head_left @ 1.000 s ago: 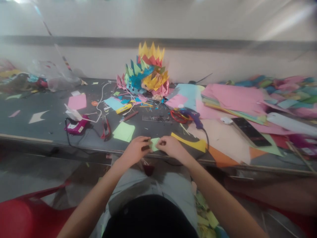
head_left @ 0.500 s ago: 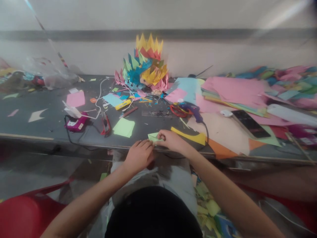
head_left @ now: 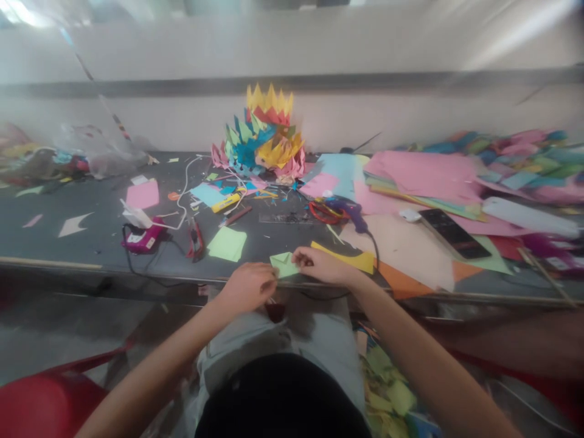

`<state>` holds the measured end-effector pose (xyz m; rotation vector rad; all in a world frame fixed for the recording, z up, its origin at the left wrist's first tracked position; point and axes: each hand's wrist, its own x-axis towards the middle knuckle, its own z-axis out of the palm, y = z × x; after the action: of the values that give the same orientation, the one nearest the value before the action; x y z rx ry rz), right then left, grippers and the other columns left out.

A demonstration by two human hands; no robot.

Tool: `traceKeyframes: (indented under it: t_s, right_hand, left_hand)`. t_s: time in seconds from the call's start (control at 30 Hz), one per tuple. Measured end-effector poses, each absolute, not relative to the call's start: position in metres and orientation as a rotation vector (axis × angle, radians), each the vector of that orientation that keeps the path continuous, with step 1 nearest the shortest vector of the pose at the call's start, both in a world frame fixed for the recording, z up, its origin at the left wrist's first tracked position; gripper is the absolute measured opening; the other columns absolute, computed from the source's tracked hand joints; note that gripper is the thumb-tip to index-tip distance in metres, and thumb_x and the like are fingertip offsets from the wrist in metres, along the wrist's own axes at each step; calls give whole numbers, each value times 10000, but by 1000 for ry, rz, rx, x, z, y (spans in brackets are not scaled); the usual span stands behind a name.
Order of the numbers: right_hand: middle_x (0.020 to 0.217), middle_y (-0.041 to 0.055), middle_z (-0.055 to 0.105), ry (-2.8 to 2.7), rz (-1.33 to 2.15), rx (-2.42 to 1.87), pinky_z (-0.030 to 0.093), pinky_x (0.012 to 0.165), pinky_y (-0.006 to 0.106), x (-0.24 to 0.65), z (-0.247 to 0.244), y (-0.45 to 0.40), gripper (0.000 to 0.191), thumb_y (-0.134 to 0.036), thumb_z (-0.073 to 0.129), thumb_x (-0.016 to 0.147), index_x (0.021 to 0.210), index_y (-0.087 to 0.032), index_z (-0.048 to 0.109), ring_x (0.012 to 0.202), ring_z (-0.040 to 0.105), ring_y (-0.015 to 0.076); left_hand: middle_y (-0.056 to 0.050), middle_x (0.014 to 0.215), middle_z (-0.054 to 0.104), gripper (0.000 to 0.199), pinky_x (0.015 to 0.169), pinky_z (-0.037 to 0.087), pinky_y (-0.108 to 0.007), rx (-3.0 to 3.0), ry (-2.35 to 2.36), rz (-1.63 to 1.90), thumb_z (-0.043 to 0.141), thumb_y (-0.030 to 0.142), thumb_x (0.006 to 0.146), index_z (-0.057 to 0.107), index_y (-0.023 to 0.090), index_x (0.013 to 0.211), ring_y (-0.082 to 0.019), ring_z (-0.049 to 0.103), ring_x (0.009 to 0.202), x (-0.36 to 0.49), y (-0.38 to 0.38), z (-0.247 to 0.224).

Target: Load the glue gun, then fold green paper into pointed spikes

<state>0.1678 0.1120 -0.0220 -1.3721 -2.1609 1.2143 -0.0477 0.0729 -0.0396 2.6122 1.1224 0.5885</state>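
Observation:
A small folded piece of light green paper (head_left: pixel 283 266) lies at the table's front edge, with fold lines showing near its top. My right hand (head_left: pixel 322 266) has its fingers curled and pinches the paper's right side. At the lower left corner of the same paper, my left hand (head_left: pixel 249 286) is closed with bent fingers; its thumb is mostly hidden. Just left of it lies a stack of light green paper squares (head_left: pixel 227 243). A curved yellow paper strip (head_left: pixel 344 258) is beyond my right wrist.
Pointed paper crowns (head_left: pixel 269 140) are piled at the back. A purple glue gun (head_left: pixel 347 210), a phone (head_left: pixel 455 234) and pink sheets (head_left: pixel 424 173) lie to the right. Leftward are red-handled pliers (head_left: pixel 195 240), a yellow cutter (head_left: pixel 225 202) and a magenta device (head_left: pixel 143 236) with cables.
My hands have moved slightly apart, uncovering more of the folded green paper. The view has tilted up a little, so the table sits lower in it.

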Motion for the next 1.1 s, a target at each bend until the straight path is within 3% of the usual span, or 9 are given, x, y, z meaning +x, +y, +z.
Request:
traceKeyframes:
  t_s: [0.13,0.27,0.4,0.5,0.57,0.67,0.8,0.9,1.1]
  right_hand:
    - [710,-2,603,-1964,1125,-1405,406,645,253,174,-27,110,205,-358,542,775,778,-167,616,667,531,130]
    - [663,5,609,-1833,860,-1476,394,620,256,180,-31,107,279,-399,495,810,697,-178,622,646,537,144]
    - [644,15,567,-1866,610,-1520,399,623,266,183,-39,104,344,-366,416,870,635,-184,588,626,536,142]
    - [896,69,602,-1980,472,-1515,436,721,308,181,-50,106,215,-346,510,829,876,-180,639,773,572,176]
    - [987,101,594,-2043,392,-1552,431,795,353,179,-56,109,267,-340,550,809,1001,-174,633,872,567,213]
    - [944,98,602,-2103,378,-1592,416,827,371,175,-56,115,218,-327,565,804,926,-171,656,904,551,229]
    - [816,50,610,-2062,531,-1587,428,726,305,169,-47,118,94,-262,605,757,774,-173,634,781,565,181]
    - [743,15,638,-1973,648,-1568,420,650,266,165,-44,115,75,-245,575,771,772,-191,627,689,576,150]
    - [893,59,676,-2145,327,-1476,431,744,299,157,-53,102,198,-216,466,861,877,-205,662,830,595,181]
  left_hand:
    - [-59,943,652,96,833,462,-307,2487,1215,839,555,237,829,624,171,828,-174,583,918,-39,90,-38]
    - [-72,1095,618,200,868,444,-367,2553,1248,706,615,315,795,611,191,952,-209,555,1017,-27,93,-50]
    - [-74,1114,611,201,846,438,-394,2582,1375,654,576,325,825,602,197,978,-228,546,1023,-16,84,-58]
    - [-91,1095,607,197,835,445,-395,2538,1474,723,570,313,828,600,185,974,-234,553,993,-10,77,-61]
    - [-98,1092,603,210,834,449,-399,2512,1508,788,575,309,823,594,178,986,-240,556,987,-7,74,-64]
    - [-106,1117,589,247,854,450,-400,2478,1524,888,575,312,824,575,172,1027,-249,547,1023,-5,72,-71]
    - [-117,1155,569,287,863,454,-392,2453,1528,960,560,314,836,555,175,1087,-248,537,1051,-5,70,-78]
    - [-121,1143,571,284,843,455,-403,2456,1562,940,543,335,846,567,173,1078,-251,534,1028,-4,69,-75]
    - [-88,923,594,195,770,442,-375,2453,1662,809,458,253,888,630,166,913,-218,533,864,0,73,-66]
